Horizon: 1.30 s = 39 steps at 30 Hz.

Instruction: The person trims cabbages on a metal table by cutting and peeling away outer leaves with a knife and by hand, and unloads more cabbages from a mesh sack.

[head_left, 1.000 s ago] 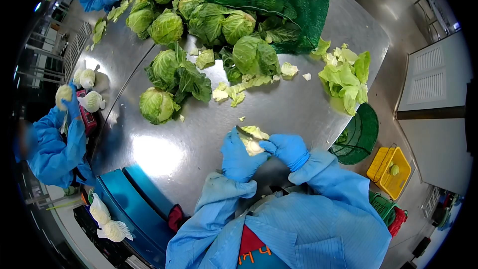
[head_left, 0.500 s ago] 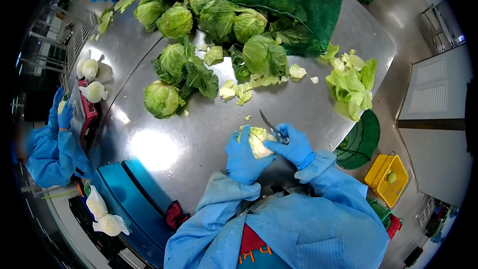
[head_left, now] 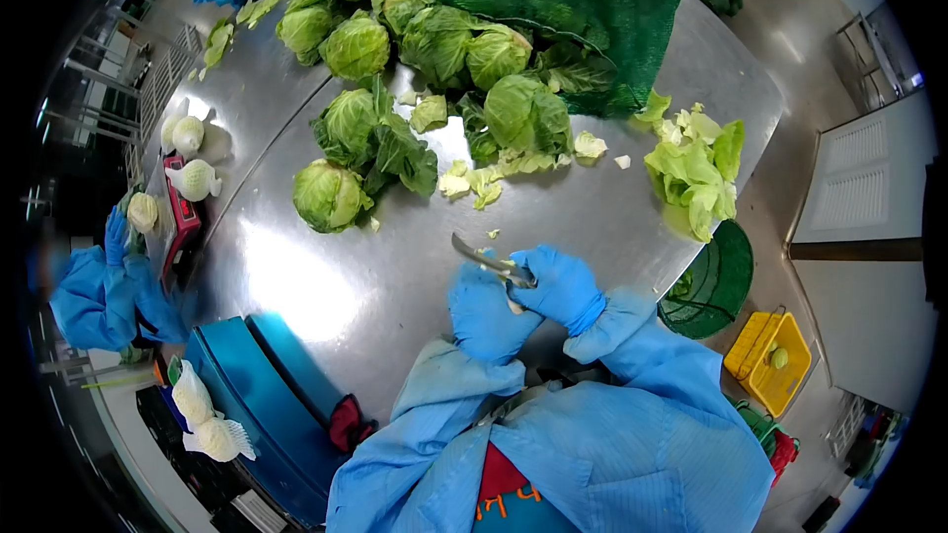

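Note:
My right hand (head_left: 559, 288), in a blue glove, is closed on a knife (head_left: 481, 258). The curved blade points left and lies across the top of my left hand (head_left: 490, 312). That hand, also gloved, wraps round a trimmed cabbage, which is nearly all hidden by the gloves; only a pale sliver shows between them. Both hands are above the near part of the metal table (head_left: 395, 281). Beyond them lie cut leaf pieces (head_left: 484, 181), and farther left on the table rests a whole green cabbage (head_left: 330, 195).
Many cabbages (head_left: 432, 39) are piled at the back beside a green mesh sack (head_left: 583, 10). Loose leaves (head_left: 697, 168) lie at the right edge, above a green basket (head_left: 716, 271) and a yellow crate (head_left: 768, 360). Co-workers stand left, one near a red scale (head_left: 184, 212).
The knife has swung left and now crosses over my left hand. My right hand has moved slightly left and up, and the cabbage is now mostly covered.

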### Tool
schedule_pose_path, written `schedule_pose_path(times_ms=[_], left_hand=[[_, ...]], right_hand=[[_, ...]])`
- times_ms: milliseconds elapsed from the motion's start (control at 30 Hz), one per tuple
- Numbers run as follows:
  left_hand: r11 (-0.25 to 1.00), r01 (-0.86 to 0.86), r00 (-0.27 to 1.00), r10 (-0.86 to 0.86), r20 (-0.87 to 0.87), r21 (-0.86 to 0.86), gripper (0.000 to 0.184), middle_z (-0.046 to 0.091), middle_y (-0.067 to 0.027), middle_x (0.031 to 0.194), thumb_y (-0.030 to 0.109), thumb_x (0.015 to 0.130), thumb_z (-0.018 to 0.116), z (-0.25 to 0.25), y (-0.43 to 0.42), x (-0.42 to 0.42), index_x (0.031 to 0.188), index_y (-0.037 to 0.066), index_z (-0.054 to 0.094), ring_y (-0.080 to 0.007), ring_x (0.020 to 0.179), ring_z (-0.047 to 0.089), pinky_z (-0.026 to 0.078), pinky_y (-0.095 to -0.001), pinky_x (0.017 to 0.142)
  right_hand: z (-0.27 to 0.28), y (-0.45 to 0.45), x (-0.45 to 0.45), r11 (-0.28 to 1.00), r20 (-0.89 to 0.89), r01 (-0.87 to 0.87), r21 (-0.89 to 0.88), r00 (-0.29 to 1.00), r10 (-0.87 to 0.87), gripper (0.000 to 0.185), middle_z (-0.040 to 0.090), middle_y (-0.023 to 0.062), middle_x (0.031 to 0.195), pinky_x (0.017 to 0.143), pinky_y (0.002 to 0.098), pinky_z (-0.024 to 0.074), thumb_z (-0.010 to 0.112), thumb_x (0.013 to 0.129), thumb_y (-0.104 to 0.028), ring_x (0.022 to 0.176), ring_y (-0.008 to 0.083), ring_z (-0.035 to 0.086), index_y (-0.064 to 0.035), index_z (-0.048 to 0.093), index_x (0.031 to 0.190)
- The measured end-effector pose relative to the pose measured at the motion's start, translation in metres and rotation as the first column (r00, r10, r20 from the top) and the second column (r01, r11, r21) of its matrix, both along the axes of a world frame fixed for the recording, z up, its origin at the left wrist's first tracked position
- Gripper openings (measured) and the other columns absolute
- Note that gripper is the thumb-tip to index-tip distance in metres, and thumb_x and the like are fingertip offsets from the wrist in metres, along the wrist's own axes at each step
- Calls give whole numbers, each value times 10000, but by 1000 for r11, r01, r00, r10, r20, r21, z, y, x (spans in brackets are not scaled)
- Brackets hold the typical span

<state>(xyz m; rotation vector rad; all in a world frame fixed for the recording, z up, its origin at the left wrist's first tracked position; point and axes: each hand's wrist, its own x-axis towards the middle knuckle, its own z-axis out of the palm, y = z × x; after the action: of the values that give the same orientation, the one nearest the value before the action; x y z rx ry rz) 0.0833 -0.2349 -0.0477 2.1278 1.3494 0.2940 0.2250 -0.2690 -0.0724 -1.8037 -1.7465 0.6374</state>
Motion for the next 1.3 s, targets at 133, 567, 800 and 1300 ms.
schedule_pose_path(times_ms=[133, 567, 800, 1300], left_hand=[[983, -22, 999, 17, 32, 180, 466, 662, -169, 907, 311, 632, 789, -5, -8, 5, 994, 52, 651, -367, 817, 643, 513, -438, 705], [988, -102, 977, 78, 197, 113, 975, 557, -242, 1184, 348, 614, 851, -6, -25, -36, 1368, -55, 382, -398, 1065, 563, 452, -460, 934], [984, -91, 986, 67, 153, 154, 1003, 528, -248, 1239, 382, 594, 858, -10, -25, -29, 1365, -50, 384, -405, 1094, 538, 438, -476, 949], [982, -114, 974, 80, 211, 151, 947, 503, -241, 1253, 359, 585, 874, -10, -29, -39, 1331, -22, 433, -394, 1119, 519, 445, -465, 948]], right_hand=[[-4, -5, 0, 999, -8, -21, 47, 1000, 21, 367, 630, 95, 823, 610, 397, 507, 723, 764, -353, 705, 291, 635, -133, 664, 1052], [-20, 7, 58, 825, 135, 565, 8, 817, -560, 605, 665, 148, 971, 747, 362, 522, 736, 816, -398, 830, 251, 640, -57, 566, 1287], [-43, -2, 12, 823, -601, -146, -549, 753, -267, 582, 677, 83, 997, 704, 345, 521, 717, 820, -483, 797, 180, 629, -67, 622, 1216], [-42, -17, -15, 977, -307, 163, -139, 931, -199, 300, 650, 155, 801, 650, 424, 502, 638, 869, -385, 714, 364, 630, -88, 672, 893]])
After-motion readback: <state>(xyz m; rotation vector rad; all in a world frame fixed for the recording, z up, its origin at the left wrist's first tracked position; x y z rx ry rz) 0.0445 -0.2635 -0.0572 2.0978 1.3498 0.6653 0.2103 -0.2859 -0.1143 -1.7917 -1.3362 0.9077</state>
